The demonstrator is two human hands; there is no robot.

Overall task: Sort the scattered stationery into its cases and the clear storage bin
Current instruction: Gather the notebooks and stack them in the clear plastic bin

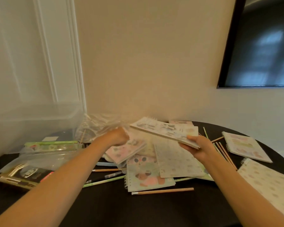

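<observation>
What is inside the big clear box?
The clear box looks nearly empty. Through its wall only a small pale rectangle shows near the bottom; whether it lies inside or is a label, I cannot tell. The flat cases in front hide its lowest part.

The table [138,210] has a dark, smooth top with a soft, almost matt look. The storage bin [31,122] is clear plastic, a little cloudy, and the crumpled bag [98,125] beside it is thin, shiny film. The flat cases [44,154] at the left are transparent plastic with glossy reflections. The notebooks, such as the one in the right hand [195,147], the notebook [164,130], have matt paper covers with pale prints, and some show wire spirals. The loose sheet [177,159] is paper with punched holes. The pencil [162,191] looks like bare, unpainted wood. The dark screen [261,43] on the wall is glossy and mirrors light.
</observation>
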